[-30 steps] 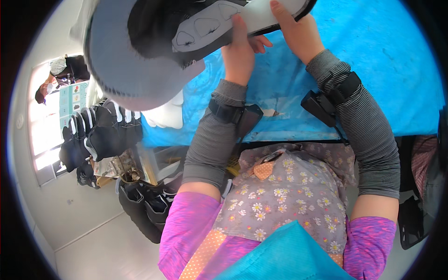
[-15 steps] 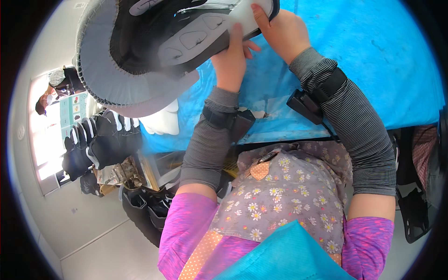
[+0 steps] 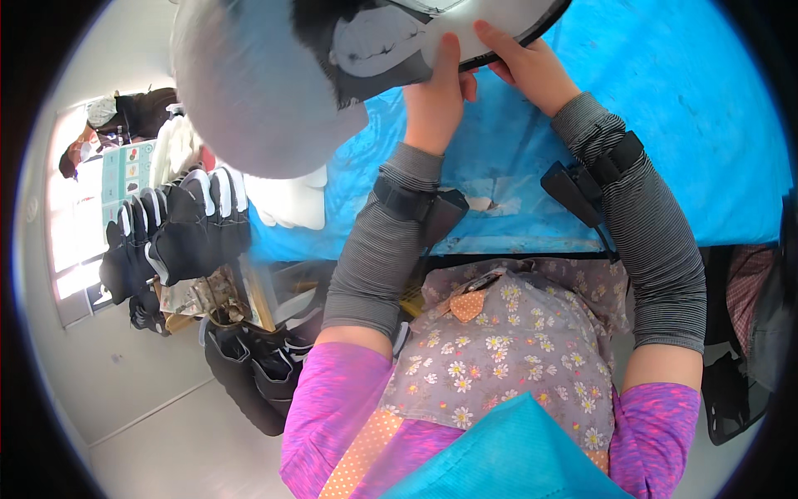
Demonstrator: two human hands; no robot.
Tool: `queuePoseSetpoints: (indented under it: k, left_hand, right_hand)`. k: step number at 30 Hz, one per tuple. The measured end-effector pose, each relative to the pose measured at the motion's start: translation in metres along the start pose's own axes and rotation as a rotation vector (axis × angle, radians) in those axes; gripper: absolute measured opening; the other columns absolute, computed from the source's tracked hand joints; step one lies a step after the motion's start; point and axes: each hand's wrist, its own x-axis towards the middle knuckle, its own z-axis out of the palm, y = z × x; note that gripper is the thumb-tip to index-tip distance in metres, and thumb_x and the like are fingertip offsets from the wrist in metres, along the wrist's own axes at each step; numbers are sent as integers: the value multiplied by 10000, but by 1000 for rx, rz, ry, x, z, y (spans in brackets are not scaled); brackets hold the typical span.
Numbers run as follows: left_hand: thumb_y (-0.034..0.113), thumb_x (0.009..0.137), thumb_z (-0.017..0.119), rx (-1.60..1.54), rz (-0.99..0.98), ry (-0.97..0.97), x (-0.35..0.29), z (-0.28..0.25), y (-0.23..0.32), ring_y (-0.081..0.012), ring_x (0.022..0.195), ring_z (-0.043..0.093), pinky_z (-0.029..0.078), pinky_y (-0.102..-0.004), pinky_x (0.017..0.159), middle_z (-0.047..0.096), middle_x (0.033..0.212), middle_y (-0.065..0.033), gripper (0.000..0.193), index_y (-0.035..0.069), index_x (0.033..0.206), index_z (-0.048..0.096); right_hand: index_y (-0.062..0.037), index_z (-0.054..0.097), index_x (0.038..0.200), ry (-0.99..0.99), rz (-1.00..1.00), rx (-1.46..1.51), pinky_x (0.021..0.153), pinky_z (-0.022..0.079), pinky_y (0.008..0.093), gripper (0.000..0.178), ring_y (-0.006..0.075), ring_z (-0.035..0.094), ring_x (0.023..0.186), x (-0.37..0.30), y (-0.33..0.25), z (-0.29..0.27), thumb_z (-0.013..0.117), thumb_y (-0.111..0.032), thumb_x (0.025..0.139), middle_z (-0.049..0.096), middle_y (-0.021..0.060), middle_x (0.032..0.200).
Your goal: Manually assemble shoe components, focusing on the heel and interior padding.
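Note:
A large grey, black and white shoe upper [image 3: 249, 91] is held up over the blue-covered table, partly cut off by the top edge of the view. My left hand [image 3: 434, 106] is closed on its near edge, thumb on the white panel and fingers underneath. Just to the right, my right hand [image 3: 540, 75] pinches the same edge, its thumb also on the white part. The two thumbs lie close together. Fingers under the upper are mostly hidden.
The blue cover [image 3: 648, 166] spreads over the table. White pieces [image 3: 291, 200] lie at its left edge, beside a row of black and white shoe uppers [image 3: 183, 237]. More black uppers [image 3: 258, 374] hang lower down. A bright window [image 3: 75, 224] is at far left.
The shoe upper has shifted right and turned, so its dark stitched inside shows less and its smooth grey outside more. Both hands moved slightly right with it, still gripping.

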Motion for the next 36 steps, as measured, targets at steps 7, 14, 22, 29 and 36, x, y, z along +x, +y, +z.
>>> queuePoseSetpoints:
  k: [7, 14, 22, 29, 36]
  left_hand:
    - [284, 900, 525, -40, -11, 8, 1, -2, 1, -88, 420, 445, 333, -238, 401, 525, 580, -36, 299, 9, 784, 539]
    - [305, 908, 493, -24, -103, -82, -1, 2, 8, -81, 432, 429, 314, -219, 421, 482, 524, -3, 334, 46, 706, 550]
    - [273, 876, 552, -5, -177, 93, 4, -3, 11, -78, 421, 410, 301, -220, 412, 466, 512, -3, 293, 59, 676, 547]
    - [343, 898, 491, 53, -59, -54, 2, -3, 3, -75, 416, 410, 292, -219, 391, 503, 559, -10, 337, 56, 732, 549]
    - [371, 909, 466, 19, -78, -197, 3, -4, 7, -83, 404, 416, 297, -220, 389, 508, 559, -16, 367, 54, 741, 546]
  right_hand:
    - [-51, 605, 823, 51, 24, -38, 513, 380, 175, 444, 41, 468, 600, -2, -1, -3, 588, -495, 825, 533, -15, 687]
    - [-59, 590, 791, -39, 17, -44, 494, 344, 189, 419, 45, 436, 558, -4, 1, -1, 562, -474, 845, 488, -18, 603]
    - [-64, 538, 691, 21, -51, -70, 448, 313, 222, 476, 66, 412, 487, -3, -8, -6, 472, -497, 878, 470, 4, 539]
    - [-46, 555, 661, -220, -104, -98, 428, 338, 217, 515, 73, 442, 473, -5, -5, -4, 473, -506, 877, 482, 6, 518]
    - [-38, 580, 710, 69, 65, -55, 479, 337, 203, 546, 70, 455, 523, -7, -4, -4, 513, -568, 827, 508, 21, 576]
